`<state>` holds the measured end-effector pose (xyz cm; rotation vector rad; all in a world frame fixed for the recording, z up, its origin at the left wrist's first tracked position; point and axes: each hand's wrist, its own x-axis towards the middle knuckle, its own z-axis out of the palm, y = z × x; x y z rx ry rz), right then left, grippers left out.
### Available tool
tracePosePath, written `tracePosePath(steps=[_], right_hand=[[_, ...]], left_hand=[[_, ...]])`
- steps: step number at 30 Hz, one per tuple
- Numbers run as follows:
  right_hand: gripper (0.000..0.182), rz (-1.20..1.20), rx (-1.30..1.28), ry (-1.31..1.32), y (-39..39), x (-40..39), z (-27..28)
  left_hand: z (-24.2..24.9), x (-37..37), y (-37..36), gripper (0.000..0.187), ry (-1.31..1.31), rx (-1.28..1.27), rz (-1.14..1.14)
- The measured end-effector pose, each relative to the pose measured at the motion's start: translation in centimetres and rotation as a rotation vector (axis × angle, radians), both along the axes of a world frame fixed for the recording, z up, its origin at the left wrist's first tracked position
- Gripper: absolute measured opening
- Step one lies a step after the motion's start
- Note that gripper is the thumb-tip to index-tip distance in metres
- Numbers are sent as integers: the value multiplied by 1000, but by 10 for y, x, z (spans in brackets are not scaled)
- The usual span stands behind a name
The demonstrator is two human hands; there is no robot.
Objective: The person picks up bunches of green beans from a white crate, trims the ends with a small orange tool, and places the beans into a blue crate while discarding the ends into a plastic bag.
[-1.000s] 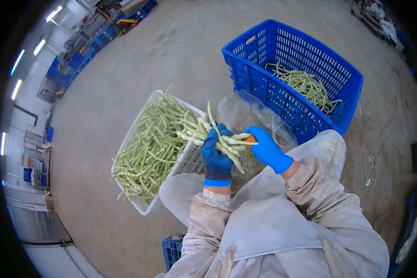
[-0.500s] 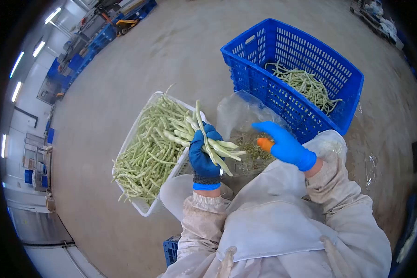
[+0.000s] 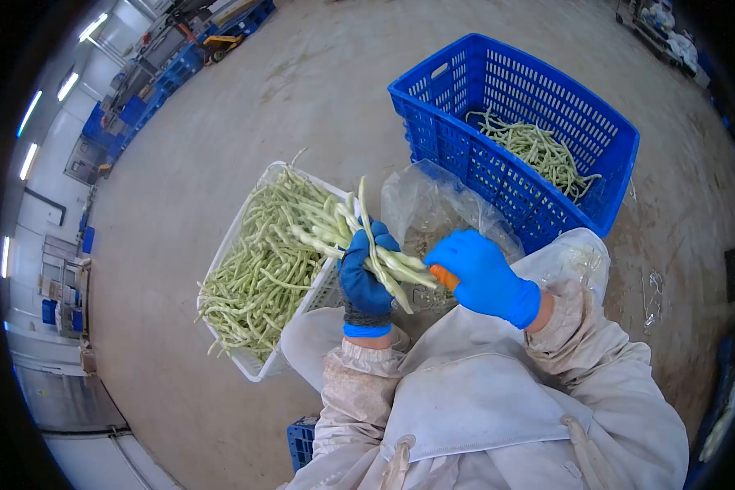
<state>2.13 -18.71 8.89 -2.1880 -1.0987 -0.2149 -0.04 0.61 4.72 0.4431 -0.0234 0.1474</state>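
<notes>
My left hand (image 3: 366,276), in a blue glove with a dark cuff, is wrapped around a bunch of pale green beans (image 3: 396,265). Their ends stick out to the right, and one long bean stands up above the fingers. At those right-hand ends, my right hand (image 3: 483,279) in a bright blue glove is closed, with an orange cover (image 3: 444,277) showing at the thumb. The thumb meets the bean tips; the fingertips are partly hidden. Beside my left hand, a white basket (image 3: 257,369) is heaped with beans (image 3: 269,261).
Behind my right hand lies a clear plastic bag (image 3: 420,192) with scraps in it. A large blue crate (image 3: 465,143) holds more beans (image 3: 539,151) at the back right. Part of a small blue crate (image 3: 300,441) shows beside my seated body.
My right hand has moved left and down to the bean ends, and its outstretched fingers have closed. The left hand keeps its hold on the bunch, nearly in place.
</notes>
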Motion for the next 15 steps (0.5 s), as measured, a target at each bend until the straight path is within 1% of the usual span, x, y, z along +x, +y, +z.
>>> tracePosePath(steps=[1,2,3,4,6,7,8,9,10,11,12,14,15], right_hand=[[12,102,75,80,-1,0,-1],[11,203,150,161,-2,0,-2],[11,204,150,161,-2,2,-5],[10,181,126,161,-3,6,-10],[9,153,102,159,-9,18,-24],[11,-7,107,156,-14,28,-34],[14,-165,112,157,-19,36,-41],[14,-164,112,160,-24,42,-45],[18,-298,389,250,-28,46,-49],[22,-429,665,341,-33,49,-54],[22,-420,663,347,-40,51,-59],[26,-401,-26,-212,-52,53,-68],[22,-437,-119,-177,-51,48,-72]], left_hand=[[1,-2,0,28,0,0,1],[5,-5,-1,29,41,-204,-160],[9,-7,-1,30,82,-408,-322],[9,-11,-2,30,85,-408,-322],[11,-18,-6,34,247,-208,-474],[13,-19,-13,36,197,-277,-513],[12,-19,-16,36,195,-278,-512],[10,-19,-18,35,232,-230,-420],[9,-20,-18,34,269,-181,-325],[2,-17,-14,31,224,-103,-280],[-6,-12,-11,31,227,-104,-269],[-20,-2,-3,30,224,-65,-137],[-25,2,-2,29,206,-31,-68]])
